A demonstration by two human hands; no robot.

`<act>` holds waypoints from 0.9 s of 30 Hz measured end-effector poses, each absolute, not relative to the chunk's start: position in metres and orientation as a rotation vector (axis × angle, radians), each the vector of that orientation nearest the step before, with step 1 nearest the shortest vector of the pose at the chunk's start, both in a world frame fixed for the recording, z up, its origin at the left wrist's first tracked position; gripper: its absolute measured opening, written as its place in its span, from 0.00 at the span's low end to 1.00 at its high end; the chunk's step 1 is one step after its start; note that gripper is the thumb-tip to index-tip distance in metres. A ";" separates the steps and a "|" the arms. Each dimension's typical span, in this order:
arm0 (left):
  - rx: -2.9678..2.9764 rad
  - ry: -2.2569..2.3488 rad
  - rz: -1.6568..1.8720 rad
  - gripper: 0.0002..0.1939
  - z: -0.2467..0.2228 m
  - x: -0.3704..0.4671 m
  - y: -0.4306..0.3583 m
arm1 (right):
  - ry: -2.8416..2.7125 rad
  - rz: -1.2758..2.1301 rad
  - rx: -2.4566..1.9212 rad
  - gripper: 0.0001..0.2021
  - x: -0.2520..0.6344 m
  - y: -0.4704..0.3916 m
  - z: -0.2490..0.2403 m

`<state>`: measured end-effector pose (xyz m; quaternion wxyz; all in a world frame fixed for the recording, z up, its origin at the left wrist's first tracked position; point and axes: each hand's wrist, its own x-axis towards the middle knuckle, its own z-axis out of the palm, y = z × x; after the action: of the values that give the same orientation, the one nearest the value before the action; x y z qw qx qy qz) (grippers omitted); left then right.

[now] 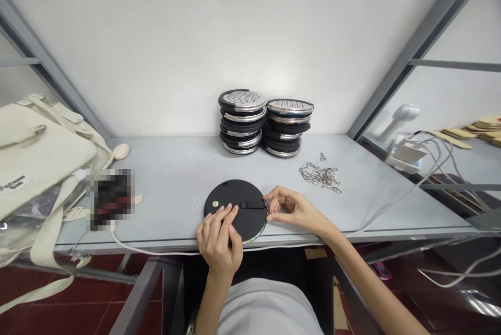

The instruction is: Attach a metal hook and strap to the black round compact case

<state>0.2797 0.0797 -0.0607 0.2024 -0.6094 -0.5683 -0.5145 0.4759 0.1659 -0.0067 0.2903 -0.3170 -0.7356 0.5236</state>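
Observation:
A round black disc (245,225) with a small green and white sticker and a raised black strip lies flat near the table's front edge. My left hand (219,238) rests on its lower left part, fingers stretched out and pressing on the surface. At the disc's right edge, my right hand (291,210) pinches a small metal clip (268,207) between thumb and fingers, by the end of the black strip. A loose pile of similar metal clips (319,175) lies to the right, beyond my right hand.
Two stacks of round black and silver pieces (242,126) (288,129) stand against the wall. A cream bag (47,152), a pixelated device and an egg-shaped object (121,151) are at left. White cables (395,200) cross the right side.

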 end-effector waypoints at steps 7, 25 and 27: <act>-1.706 -1.588 -1.431 0.18 -0.061 0.279 0.079 | -1.951 1.402 -0.848 0.21 0.476 0.166 -0.007; -1.702 -1.581 -1.430 0.18 -0.060 0.280 0.080 | -1.938 1.413 -0.835 0.20 0.475 0.164 -0.009; -1.691 -1.580 -1.431 0.18 -0.060 0.280 0.080 | -1.936 1.416 -0.833 0.20 0.475 0.164 -0.009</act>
<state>0.2799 0.0804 -0.0604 0.2087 -0.6078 -0.5679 -0.5143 0.4747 0.1644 -0.0089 0.2967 -0.3134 -0.7282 0.5324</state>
